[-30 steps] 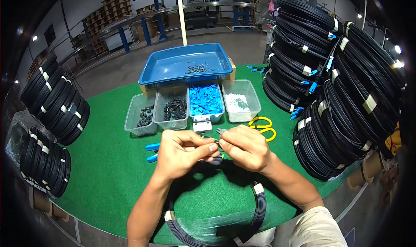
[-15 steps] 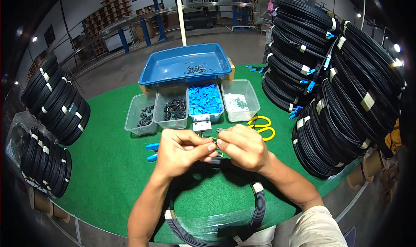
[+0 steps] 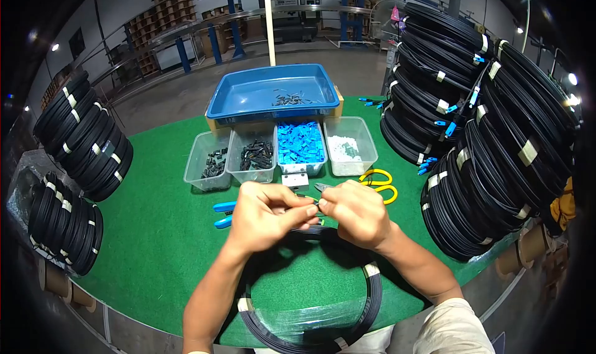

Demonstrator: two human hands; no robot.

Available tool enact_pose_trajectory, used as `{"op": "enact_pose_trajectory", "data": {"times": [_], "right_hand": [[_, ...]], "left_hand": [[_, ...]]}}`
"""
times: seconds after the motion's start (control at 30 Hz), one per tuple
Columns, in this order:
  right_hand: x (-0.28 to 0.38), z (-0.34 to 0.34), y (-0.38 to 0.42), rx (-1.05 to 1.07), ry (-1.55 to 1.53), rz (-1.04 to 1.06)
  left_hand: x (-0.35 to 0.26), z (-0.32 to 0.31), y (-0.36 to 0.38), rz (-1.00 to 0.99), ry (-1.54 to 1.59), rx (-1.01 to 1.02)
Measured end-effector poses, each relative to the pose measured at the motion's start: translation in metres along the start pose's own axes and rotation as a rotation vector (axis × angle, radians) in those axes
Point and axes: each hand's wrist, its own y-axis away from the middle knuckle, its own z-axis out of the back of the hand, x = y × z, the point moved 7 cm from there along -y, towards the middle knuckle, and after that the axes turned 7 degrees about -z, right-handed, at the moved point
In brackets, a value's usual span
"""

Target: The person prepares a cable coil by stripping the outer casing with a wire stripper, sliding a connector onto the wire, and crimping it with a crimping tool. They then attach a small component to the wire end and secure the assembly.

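Note:
My left hand (image 3: 264, 217) and my right hand (image 3: 357, 214) meet above the far side of a black cable coil (image 3: 374, 292). Their fingertips pinch a small black cable end (image 3: 316, 206), mostly covered by the fingers. The coil lies on the green mat, bound with pale tape. Just left of my left hand are the blue handles of a hand tool (image 3: 225, 214). Yellow-handled scissors (image 3: 390, 194) lie by my right hand. A small whitish block (image 3: 295, 181) sits just beyond my fingers.
Clear bins hold black parts (image 3: 256, 155), blue connector pieces (image 3: 301, 144) and small white pieces (image 3: 343, 148). Behind them stands a blue tray (image 3: 248, 109) with dark bits. Tall stacks of cable coils (image 3: 428, 81) rise on the right; more coils (image 3: 81, 137) stand on the left.
The view has shifted slightly, so the bins and tray appear a little further right. Both hands keep their pinch at nearly the same spot above the coil.

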Motion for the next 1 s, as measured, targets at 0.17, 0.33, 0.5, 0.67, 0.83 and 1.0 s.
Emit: {"op": "enact_pose_trajectory", "data": {"times": [0.17,0.33,0.5,0.67,0.83,1.0], "right_hand": [[-0.065,-0.037,0.042,0.498,-0.881,-1.135],[-0.017,-0.005,0.0,0.136,-0.108,-0.135],[-0.042,-0.017,0.013,0.234,-0.384,-0.553],[-0.065,-0.036,0.046,0.492,-0.976,-1.213],[-0.013,0.0,0.002,0.13,-0.093,-0.094],[-0.046,-0.014,0.018,0.197,-0.478,-0.695]], "left_hand": [[-0.026,-0.035,0.026,-1.036,-1.061,0.297],[0.011,0.005,-0.002,-0.071,-0.069,-0.041],[-0.041,-0.024,0.014,-0.788,-0.892,0.133],[-0.021,-0.035,0.021,-0.932,-1.036,0.348],[0.006,0.002,-0.002,-0.016,-0.032,-0.043],[-0.043,-0.032,0.017,-0.816,-0.888,0.082]]}}
